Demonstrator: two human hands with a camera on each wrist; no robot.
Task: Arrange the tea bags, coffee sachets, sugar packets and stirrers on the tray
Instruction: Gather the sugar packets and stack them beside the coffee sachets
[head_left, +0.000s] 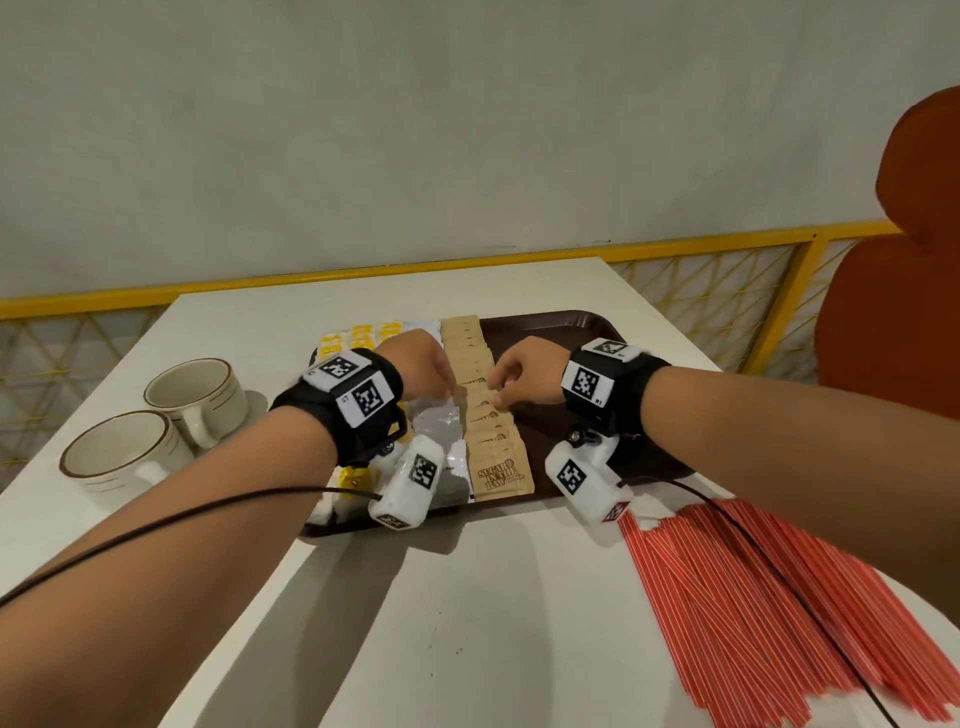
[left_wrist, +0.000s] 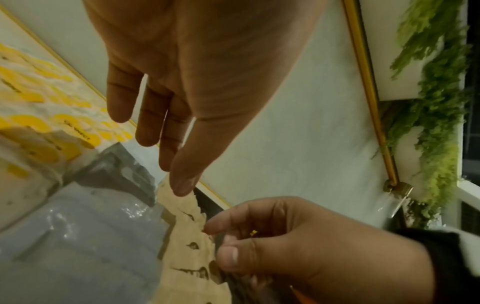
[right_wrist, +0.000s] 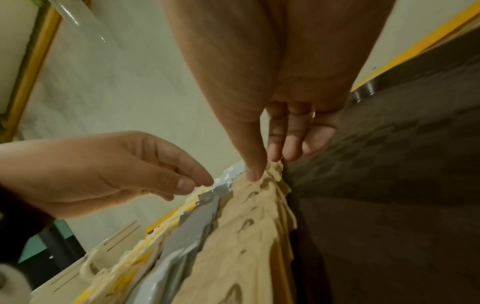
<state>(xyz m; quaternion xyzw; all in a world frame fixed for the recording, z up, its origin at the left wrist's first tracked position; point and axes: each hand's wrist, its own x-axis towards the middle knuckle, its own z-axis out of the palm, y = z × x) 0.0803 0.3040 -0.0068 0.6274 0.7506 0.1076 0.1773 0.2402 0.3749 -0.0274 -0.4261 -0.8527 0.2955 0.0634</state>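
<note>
A dark brown tray holds three side-by-side rows: yellow tea bags, grey coffee sachets and overlapping brown sugar packets. Both hands meet over the middle of the sugar row. My right hand pinches the right edge of a sugar packet between thumb and fingers. My left hand has fairly straight fingers, and its fingertip touches the row's left edge. A pile of red striped stirrers lies on the table, off the tray at the front right.
Two cream cups stand on the table left of the tray. An orange chair back is at the right. A yellow railing runs behind the table. The right half of the tray is bare.
</note>
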